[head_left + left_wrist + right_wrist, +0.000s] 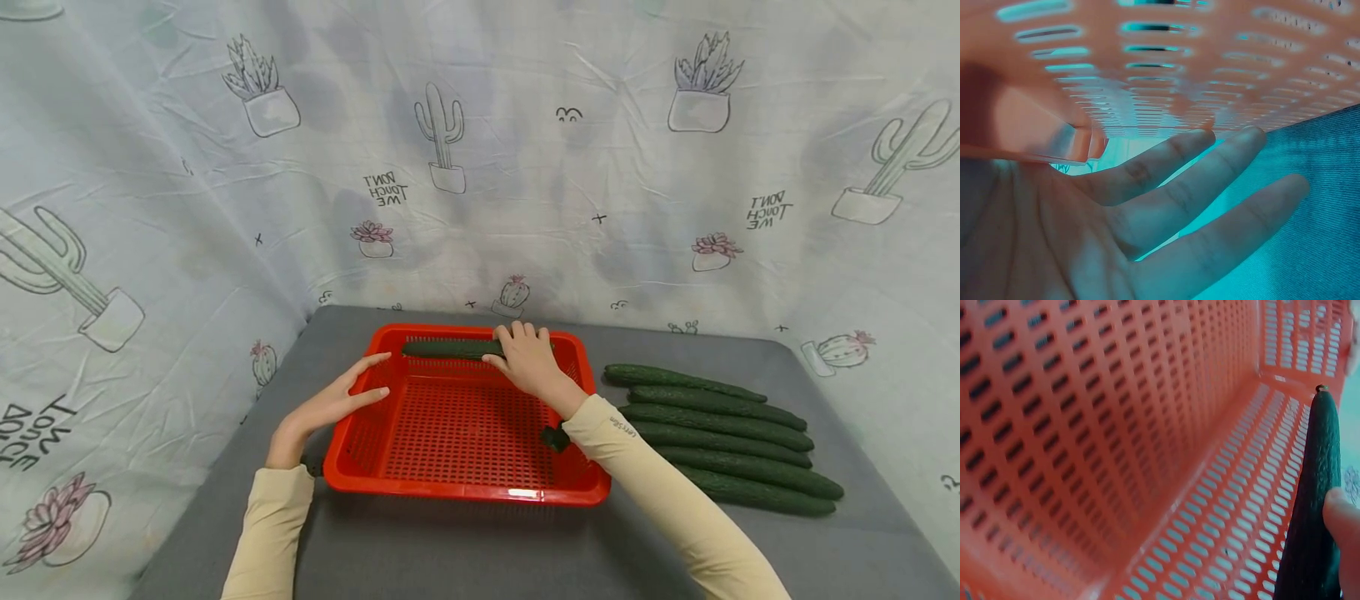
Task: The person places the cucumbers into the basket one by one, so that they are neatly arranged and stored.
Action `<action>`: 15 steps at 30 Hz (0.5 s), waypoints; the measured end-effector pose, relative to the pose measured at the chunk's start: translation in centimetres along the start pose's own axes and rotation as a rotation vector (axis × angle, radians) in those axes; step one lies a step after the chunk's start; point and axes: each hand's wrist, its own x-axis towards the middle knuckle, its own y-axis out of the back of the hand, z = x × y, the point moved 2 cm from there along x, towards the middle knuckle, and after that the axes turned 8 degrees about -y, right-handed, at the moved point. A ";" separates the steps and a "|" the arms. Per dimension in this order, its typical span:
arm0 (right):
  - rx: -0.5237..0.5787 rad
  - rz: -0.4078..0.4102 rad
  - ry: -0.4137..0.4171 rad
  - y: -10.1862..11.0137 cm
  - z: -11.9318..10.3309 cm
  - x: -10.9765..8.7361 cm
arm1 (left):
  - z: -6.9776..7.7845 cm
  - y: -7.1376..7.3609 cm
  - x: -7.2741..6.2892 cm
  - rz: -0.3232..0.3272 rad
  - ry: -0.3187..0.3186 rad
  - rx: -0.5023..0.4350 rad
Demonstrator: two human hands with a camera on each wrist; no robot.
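My right hand (528,362) grips a long dark green cucumber (450,349) near its right part, with the thumb on the near side. The cucumber lies lengthwise along the far wall inside the red plastic basket (468,493), close below the rim. In the right wrist view, the thumb (1342,515) presses the side of the cucumber (1317,462), whose stub end points away. My left hand (326,410) is at the basket's left rim, its thumb and a finger extended over the edge. The left wrist view shows straight fingers (1175,194) beside the slotted outer wall (1141,94).
Several more cucumbers (720,423) lie side by side on the grey table (465,550), right of the basket and partly behind my right forearm. A patterned cloth (510,167) hangs behind the table and along both sides.
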 end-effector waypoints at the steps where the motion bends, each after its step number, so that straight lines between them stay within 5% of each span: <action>1: -0.010 -0.006 0.002 -0.1 -0.1 -0.1 | 0.0 0.0 0.0 -0.001 -0.001 -0.002; 15: -0.085 -0.120 -0.055 -2.2 -1.9 -0.9 | 0.2 -0.1 -0.1 0.002 0.012 -0.012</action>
